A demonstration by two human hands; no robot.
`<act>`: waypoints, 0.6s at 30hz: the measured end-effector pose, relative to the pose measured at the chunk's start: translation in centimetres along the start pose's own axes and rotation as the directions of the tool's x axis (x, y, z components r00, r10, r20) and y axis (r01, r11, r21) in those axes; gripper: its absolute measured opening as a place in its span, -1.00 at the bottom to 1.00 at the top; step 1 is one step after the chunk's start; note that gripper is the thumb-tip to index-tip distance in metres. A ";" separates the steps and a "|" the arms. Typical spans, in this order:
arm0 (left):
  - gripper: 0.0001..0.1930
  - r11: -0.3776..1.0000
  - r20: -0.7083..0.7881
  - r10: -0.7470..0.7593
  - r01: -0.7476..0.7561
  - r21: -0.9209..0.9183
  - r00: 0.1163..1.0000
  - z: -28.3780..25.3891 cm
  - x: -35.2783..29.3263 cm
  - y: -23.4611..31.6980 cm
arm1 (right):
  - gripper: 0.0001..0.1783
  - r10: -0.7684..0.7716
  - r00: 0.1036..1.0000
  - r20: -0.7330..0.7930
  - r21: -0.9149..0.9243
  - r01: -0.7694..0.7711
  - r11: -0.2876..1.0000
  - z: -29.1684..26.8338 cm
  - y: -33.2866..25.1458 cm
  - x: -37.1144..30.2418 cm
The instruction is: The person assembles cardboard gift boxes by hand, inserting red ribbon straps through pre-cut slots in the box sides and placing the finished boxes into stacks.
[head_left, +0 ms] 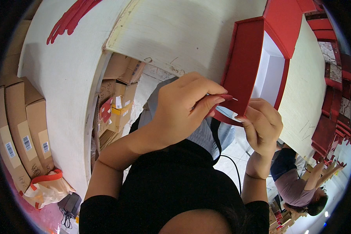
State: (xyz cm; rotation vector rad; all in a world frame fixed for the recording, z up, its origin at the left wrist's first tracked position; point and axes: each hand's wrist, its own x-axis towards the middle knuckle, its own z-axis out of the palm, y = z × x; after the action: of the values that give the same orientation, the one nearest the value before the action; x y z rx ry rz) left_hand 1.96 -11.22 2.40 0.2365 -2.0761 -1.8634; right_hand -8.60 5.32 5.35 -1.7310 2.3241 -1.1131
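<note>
A red box (241, 58) with a white lining rests on the pale table in front of me, its lid (284, 23) folded open. My left hand (183, 105) is closed in a pinch on a red ribbon (225, 117), close to the box's near edge. A thin white tip sticks out past those fingertips, touching or almost touching the box wall. From there the ribbon loops down toward my right hand (263, 123). That hand is closed at the box's near right corner, thumb outside and fingers over the rim; it seems to grip ribbon and wall together.
Several red ribbons (72, 19) lie on the white surface at the far left. Cardboard boxes (119, 105) sit under the table, and tall cartons (25, 128) stand at the left. Red boxes (325, 128) are stacked at the right. Another person (300, 187) is at the lower right.
</note>
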 end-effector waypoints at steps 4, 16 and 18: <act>-0.82 0.930 -0.024 0.255 -0.239 0.278 0.967 -0.2 0.2 -0.3 | -0.80 -0.011 1.000 -0.001 0.003 0.011 1.000 0.2 0.0 0.1; -0.84 0.938 0.006 0.221 -0.214 0.273 0.975 -0.7 0.4 -0.1 | -0.79 -0.032 0.999 -0.016 0.002 0.032 0.999 0.8 0.2 0.2; -0.86 0.944 0.027 0.208 -0.208 0.257 0.978 -0.8 0.6 -0.1 | -0.79 -0.024 1.000 -0.010 0.000 0.024 1.000 0.7 0.1 0.3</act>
State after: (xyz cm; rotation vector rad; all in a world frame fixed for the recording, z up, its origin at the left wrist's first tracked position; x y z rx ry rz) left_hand 1.71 -12.19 2.48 0.0753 -2.2462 -1.4702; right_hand -8.45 4.75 4.92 -1.7625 2.3149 -1.1280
